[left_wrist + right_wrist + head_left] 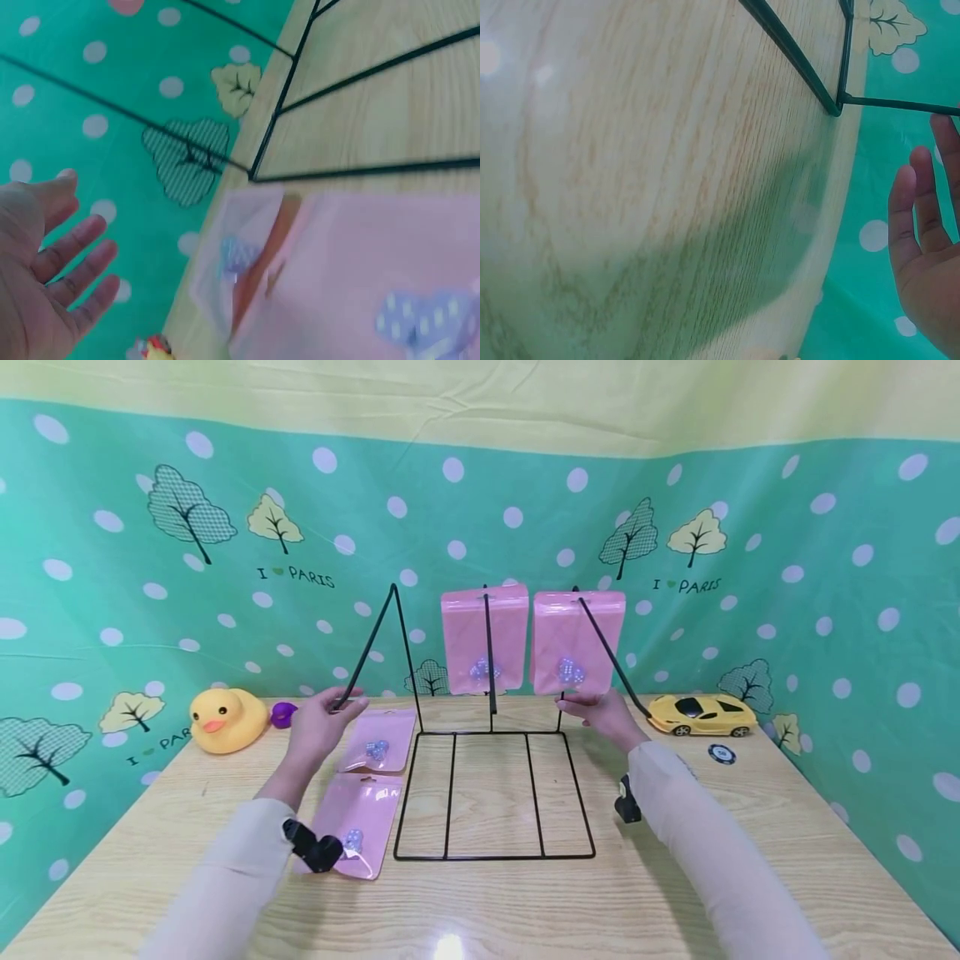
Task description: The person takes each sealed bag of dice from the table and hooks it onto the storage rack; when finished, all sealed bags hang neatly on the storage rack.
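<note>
A black wire display rack (495, 858) stands on the table, with three prongs at its top. Pink zip pouches with blue dotted dice hang on two of them: a middle pouch (510, 639) and a right pouch (555, 639). My left hand (318, 727) is beside the low end of the left prong (367, 647), which holds no pouch. In the left wrist view its fingers (82, 244) are spread and grip nothing. Just under the right pouch is my right hand (603, 714). The right wrist view shows its fingers (926, 202) fairly straight, one fingertip right at the rack's upright (900, 104).
Two more pink pouches lie flat left of the rack, a rear pouch (393, 735) and a front pouch (375, 810). A yellow duck (240, 722) and a small purple toy (282, 715) sit back left. At back right are a yellow toy car (705, 716) and a poker chip (722, 754).
</note>
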### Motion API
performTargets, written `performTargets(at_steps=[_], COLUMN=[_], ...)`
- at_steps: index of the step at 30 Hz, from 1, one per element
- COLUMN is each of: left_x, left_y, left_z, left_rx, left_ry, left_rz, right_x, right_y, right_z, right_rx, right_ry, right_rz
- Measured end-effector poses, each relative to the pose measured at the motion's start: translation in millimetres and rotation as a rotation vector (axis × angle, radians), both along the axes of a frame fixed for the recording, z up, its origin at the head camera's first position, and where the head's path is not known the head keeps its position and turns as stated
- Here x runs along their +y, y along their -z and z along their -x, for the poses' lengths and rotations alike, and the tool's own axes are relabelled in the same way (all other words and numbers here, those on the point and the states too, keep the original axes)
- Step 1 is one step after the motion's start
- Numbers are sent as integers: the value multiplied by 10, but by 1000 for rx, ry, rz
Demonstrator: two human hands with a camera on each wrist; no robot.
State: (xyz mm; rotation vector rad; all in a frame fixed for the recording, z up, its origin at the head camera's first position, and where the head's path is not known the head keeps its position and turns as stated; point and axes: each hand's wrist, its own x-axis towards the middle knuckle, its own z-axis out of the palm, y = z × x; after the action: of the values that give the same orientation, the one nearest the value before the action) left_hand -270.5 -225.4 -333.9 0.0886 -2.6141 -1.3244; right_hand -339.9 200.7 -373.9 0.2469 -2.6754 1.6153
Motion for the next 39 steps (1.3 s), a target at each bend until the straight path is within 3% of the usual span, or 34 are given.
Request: performTargets(at_steps=[8, 18, 27, 39], left_x=[-299, -453, -440, -390], left_y=[174, 361, 473, 520], left_z=[-200, -365, -420, -460], left_rx=[-200, -380, -460, -435], left_ry=[11, -3, -21, -42], left_rz=[49, 148, 242, 228], right_x=[10, 24, 24, 29], right_y=[-2, 13, 14, 52], right_z=[19, 14, 24, 46], right_rx=[-15, 5, 5, 13], right_ry=[3, -8, -9, -13], right_rz=[-7, -5, -26, -13])
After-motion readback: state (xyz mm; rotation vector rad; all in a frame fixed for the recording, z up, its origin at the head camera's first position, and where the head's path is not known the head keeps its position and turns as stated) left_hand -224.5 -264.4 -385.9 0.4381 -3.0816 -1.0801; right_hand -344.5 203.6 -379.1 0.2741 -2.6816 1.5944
